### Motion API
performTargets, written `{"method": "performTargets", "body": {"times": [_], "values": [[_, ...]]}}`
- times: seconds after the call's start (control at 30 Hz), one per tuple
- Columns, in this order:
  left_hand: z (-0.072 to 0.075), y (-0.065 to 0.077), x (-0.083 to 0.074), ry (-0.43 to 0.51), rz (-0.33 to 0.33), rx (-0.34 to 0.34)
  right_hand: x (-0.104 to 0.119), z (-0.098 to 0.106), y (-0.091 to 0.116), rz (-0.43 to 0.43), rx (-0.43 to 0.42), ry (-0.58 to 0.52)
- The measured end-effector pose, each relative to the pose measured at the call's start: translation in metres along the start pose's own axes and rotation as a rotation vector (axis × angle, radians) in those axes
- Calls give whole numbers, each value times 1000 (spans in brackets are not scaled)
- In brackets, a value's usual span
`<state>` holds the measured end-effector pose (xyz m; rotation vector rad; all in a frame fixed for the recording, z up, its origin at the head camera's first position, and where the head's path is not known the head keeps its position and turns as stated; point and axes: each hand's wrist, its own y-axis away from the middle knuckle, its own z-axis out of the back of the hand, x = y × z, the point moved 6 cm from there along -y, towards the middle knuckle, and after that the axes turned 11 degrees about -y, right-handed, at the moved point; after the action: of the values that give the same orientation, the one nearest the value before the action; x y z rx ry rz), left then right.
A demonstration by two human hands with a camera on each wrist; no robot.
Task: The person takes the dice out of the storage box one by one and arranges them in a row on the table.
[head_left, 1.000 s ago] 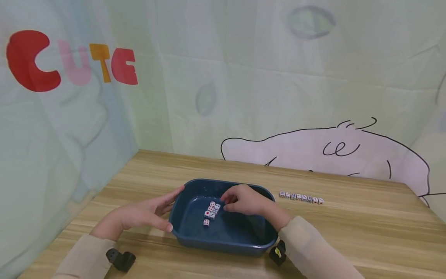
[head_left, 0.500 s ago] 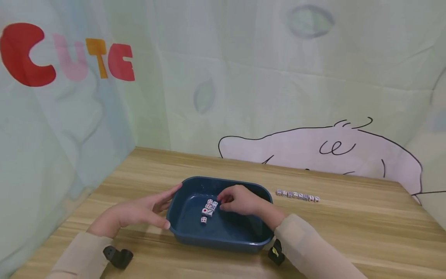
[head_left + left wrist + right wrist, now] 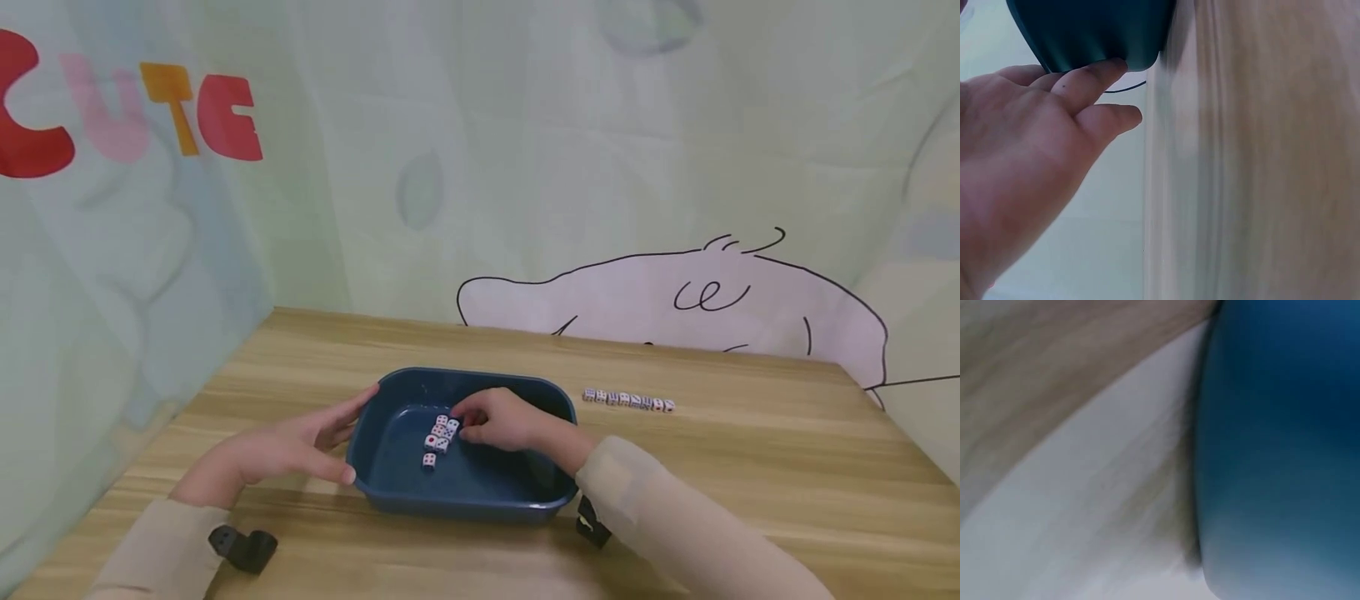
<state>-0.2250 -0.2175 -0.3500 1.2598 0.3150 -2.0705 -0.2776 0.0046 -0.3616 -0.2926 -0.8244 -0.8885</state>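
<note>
A dark blue rectangular tray [image 3: 465, 505] stands on the table with several white dice [image 3: 441, 433] inside, bunched left of its middle. One die [image 3: 429, 461] lies slightly apart, nearer the front. My left hand [image 3: 281, 454] rests against the tray's left end, thumb and fingers spread; the left wrist view shows its fingers touching the outer wall [image 3: 1094, 31]. My right hand [image 3: 498, 419] reaches inside over the right rim. Its thumb and index finger are bent and apart, right at the edge of the bunched dice. The right wrist view shows only the blurred tray wall [image 3: 1279, 462].
A straight row of dice [image 3: 628, 400] lies on the wooden table [image 3: 735, 467] behind and right of the tray. Printed cloth walls [image 3: 360, 192] enclose the table at the back and left. A black wrist camera [image 3: 243, 548] sits at the left sleeve.
My right hand's fingertips have moved slightly left, closer to the bunched dice. The left hand stays on the tray, and the dice keep their arrangement. The head view has shifted a little.
</note>
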Motion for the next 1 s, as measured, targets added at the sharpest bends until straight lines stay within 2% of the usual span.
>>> {"method": "performTargets", "body": {"times": [0.63, 1.0], "values": [[0, 1, -1, 40, 2, 3, -1, 0, 0, -51, 24, -19], [0, 1, -1, 15, 6, -3, 2, 4, 4, -2, 11, 28]]}}
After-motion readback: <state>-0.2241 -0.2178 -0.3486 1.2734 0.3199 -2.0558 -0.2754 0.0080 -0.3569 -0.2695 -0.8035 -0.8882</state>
